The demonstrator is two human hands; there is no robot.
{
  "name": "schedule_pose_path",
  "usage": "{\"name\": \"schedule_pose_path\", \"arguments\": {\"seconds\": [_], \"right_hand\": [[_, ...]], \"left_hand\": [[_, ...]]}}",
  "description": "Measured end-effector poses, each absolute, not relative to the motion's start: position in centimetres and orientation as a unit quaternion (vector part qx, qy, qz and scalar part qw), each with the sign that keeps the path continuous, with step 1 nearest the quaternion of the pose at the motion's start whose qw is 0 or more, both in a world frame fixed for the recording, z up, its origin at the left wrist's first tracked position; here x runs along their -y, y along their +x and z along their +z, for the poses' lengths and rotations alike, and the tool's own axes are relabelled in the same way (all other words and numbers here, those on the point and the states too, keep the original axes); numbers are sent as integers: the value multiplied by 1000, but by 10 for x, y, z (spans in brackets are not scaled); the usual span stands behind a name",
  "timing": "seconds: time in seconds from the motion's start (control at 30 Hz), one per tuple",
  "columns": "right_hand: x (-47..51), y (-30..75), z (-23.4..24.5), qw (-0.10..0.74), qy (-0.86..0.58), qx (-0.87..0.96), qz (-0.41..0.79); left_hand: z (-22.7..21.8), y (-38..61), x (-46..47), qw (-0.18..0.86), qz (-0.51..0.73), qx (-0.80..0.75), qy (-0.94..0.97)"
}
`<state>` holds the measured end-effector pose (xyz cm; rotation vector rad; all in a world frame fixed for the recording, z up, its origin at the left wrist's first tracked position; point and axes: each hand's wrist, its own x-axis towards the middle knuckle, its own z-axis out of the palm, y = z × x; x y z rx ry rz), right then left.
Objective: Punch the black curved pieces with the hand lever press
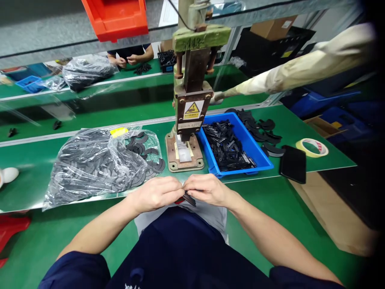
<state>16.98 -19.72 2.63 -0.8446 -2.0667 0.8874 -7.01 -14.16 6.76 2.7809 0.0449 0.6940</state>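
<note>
My left hand (159,193) and my right hand (207,188) meet close to my body, just below the table's front edge. Between them they pinch a small curved black part (190,199), mostly covered by the fingers. Straight ahead stands a hand press (194,84) with a warning label and a metal base plate (171,154). Left of the press lies a clear plastic bag (90,164) full of dark curved pieces, some spilling from its mouth. To the right, a blue tray (261,163) holds many thin black parts.
A long wrapped lever (279,76) reaches from the press to the upper right. Loose curved pieces (266,130), a black phone (293,163) and a tape roll (312,147) lie on the right. An orange bin (118,24) hangs above. Across the bench, another person's hands (128,61) work.
</note>
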Motion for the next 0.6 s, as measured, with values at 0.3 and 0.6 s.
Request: {"name": "schedule_pose_path", "arguments": {"seconds": [0.3, 0.6], "right_hand": [[191, 168, 12, 354, -425, 757, 348], [190, 160, -47, 389, -530, 713, 244]], "left_hand": [[51, -77, 134, 154, 226, -72, 959], [31, -122, 16, 296, 404, -498, 708]]}}
